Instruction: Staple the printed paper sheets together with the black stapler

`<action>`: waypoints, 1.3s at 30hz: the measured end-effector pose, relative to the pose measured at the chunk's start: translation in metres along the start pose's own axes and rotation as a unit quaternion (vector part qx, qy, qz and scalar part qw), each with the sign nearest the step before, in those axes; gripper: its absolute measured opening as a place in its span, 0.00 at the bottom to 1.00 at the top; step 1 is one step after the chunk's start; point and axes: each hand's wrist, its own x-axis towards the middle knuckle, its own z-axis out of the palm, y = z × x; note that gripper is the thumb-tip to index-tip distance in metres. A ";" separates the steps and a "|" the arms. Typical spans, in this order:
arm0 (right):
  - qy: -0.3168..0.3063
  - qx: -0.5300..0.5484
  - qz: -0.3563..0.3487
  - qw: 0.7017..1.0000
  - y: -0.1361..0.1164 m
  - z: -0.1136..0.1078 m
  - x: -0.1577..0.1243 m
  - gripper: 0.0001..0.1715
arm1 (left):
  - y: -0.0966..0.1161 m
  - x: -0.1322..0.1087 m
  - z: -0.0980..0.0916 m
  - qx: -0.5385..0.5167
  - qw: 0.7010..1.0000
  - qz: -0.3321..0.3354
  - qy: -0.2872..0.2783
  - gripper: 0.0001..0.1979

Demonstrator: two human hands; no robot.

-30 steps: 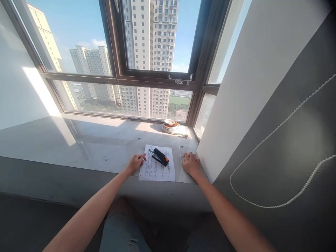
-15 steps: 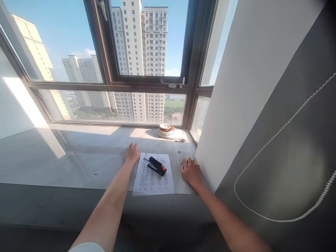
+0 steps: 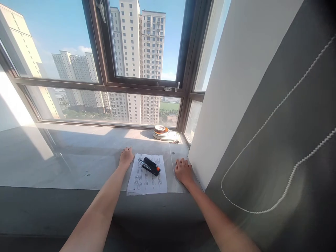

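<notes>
A black stapler (image 3: 151, 167) with an orange part at one end lies aslant on a printed sheet of paper (image 3: 147, 186). Its metal strip sticks out at the upper left. My left hand (image 3: 126, 156) rests on the window sill just left of the sheet's top corner, its fingers loosely bent and holding nothing. On the other side, my right hand (image 3: 183, 170) lies palm down on the sill, apart from the paper, with its fingers a little spread. Neither hand touches the stapler.
A roll of tape (image 3: 160, 130) sits on a round white stack (image 3: 163, 135) by the window. Small metal bits (image 3: 88, 173) lie on the sill (image 3: 70, 178) at left, and others (image 3: 173, 152) near my right hand. A beaded cord (image 3: 253, 212) hangs at right.
My left hand's fingers have drawn in from a more spread pose. The whole view has shifted slightly, so things appear further left. Stapler and paper keep their places.
</notes>
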 end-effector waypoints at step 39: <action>-0.002 0.001 -0.014 1.000 0.010 0.013 -0.001 0.15 | 0.006 -0.132 -0.045 0.058 0.998 -0.020 0.034 0.15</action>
